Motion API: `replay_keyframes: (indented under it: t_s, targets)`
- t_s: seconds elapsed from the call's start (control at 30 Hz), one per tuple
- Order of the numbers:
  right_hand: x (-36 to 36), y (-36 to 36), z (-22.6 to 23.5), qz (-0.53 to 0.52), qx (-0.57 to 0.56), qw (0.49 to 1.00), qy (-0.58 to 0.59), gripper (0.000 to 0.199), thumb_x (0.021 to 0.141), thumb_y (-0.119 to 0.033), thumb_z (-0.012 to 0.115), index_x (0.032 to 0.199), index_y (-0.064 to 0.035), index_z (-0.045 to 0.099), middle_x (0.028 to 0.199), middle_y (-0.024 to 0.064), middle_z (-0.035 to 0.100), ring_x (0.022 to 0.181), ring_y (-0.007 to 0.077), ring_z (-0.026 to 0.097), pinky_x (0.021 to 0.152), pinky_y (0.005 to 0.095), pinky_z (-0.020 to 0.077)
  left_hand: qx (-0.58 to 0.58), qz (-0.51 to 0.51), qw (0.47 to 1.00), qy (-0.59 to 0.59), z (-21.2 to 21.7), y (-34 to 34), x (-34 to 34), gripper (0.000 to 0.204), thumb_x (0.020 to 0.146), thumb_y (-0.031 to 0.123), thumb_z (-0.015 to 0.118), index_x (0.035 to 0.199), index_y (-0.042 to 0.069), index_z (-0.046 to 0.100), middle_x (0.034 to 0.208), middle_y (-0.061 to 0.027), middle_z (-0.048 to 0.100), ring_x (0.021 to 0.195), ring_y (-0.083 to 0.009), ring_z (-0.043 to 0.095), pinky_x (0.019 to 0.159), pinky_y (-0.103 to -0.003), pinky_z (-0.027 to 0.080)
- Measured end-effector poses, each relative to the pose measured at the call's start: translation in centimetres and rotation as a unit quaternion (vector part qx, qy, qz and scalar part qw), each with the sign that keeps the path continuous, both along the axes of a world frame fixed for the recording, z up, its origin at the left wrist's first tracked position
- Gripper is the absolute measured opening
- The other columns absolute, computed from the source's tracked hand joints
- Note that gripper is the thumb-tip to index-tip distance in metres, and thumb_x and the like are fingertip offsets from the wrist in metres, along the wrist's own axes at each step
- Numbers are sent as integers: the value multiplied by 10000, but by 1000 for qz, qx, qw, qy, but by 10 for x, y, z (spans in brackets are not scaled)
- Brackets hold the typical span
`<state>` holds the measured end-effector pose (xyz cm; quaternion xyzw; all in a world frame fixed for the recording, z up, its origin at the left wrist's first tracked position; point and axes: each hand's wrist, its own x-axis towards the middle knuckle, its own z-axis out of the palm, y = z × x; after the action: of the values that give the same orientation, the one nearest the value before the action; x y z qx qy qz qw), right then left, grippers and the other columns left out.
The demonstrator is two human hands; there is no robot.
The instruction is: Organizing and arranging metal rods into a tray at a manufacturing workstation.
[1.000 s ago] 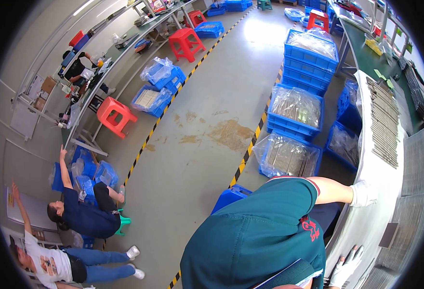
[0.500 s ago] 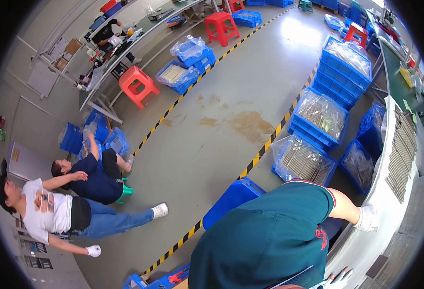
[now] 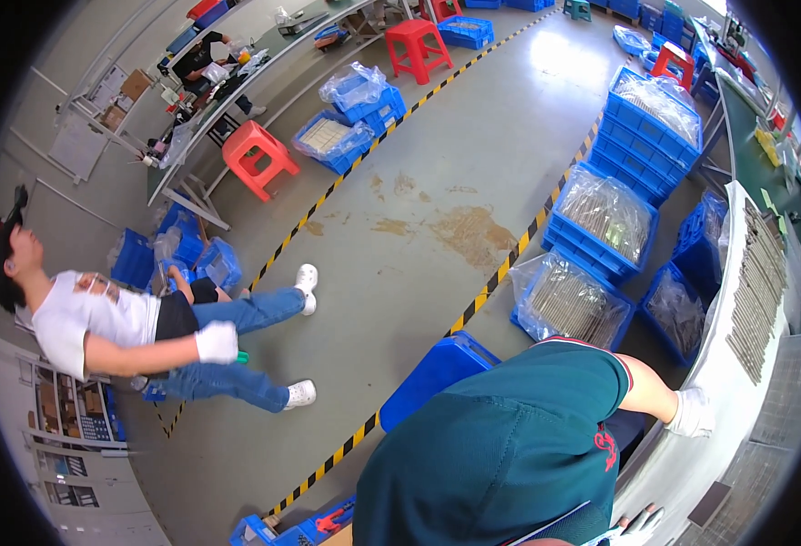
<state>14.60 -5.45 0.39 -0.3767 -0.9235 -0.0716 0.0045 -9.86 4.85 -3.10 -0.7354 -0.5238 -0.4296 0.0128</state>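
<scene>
My left arm reaches out of a dark green sleeve to the right. My left hand (image 3: 692, 412), in a white glove, rests on the white-covered table (image 3: 664, 469); its fingers are too indistinct to read. Low in the picture, my right hand (image 3: 642, 520) shows only in part, fingers apart over the same table, with nothing visible in it. Beyond the left hand, many thin metal rods (image 3: 757, 291) lie side by side in a long row on the white cover. A small dark rectangular piece (image 3: 711, 504) lies near the right hand.
Blue crates (image 3: 572, 305) of plastic-wrapped rods stand stacked beside the table. A blue lid-like panel (image 3: 437, 378) is close behind me. A co-worker in a white T-shirt (image 3: 100, 314) walks at left; another sits behind. Red stools (image 3: 259, 159) and striped floor tape (image 3: 328, 464) line the aisle.
The co-worker in the white T-shirt has stepped up the aisle, a gloved hand swinging forward, and now mostly hides the seated person. My left hand stays in place; my right has barely moved.
</scene>
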Motion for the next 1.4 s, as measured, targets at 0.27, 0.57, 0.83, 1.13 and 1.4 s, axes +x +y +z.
replay_keyframes:
  t_s: [0.27,0.57,0.83,1.13,1.4]
  targets:
    - [9,-2,-5,-8,11,1000,16,577,870,-515,226,1270,-131,383,1343,102,329,1220,335,293,988,568,176,17,13,1000,-5,-2,0,-4,221,683,260,504,601,100,632,586,-113,599,521,-298,586,461,-418,439]
    - [31,22,-27,154,186,968,74,577,871,-522,229,1266,-136,395,1333,110,343,1217,346,296,986,573,174,34,10,999,-7,0,0,0,225,679,259,502,584,100,630,563,-109,590,503,-293,578,466,-411,442]
    - [26,14,-13,55,170,944,-279,570,872,-526,185,1315,-180,280,1390,52,241,1273,244,193,1021,525,137,209,-4,975,-81,-4,9,1,235,693,229,488,788,67,630,767,-136,616,668,-304,587,599,-406,464]
    - [66,23,-39,76,677,393,-618,562,863,-549,189,1322,-233,260,1411,-2,207,1292,161,154,1030,518,115,104,-48,991,-69,4,-4,-6,266,721,184,459,907,54,598,863,-150,603,760,-318,570,672,-403,460]
    - [36,2,-16,38,654,392,-646,571,860,-545,220,1329,-222,263,1417,-7,188,1302,184,125,1026,546,96,108,-61,989,-81,16,-18,-13,242,767,173,450,922,48,587,883,-147,597,774,-306,563,695,-391,454]
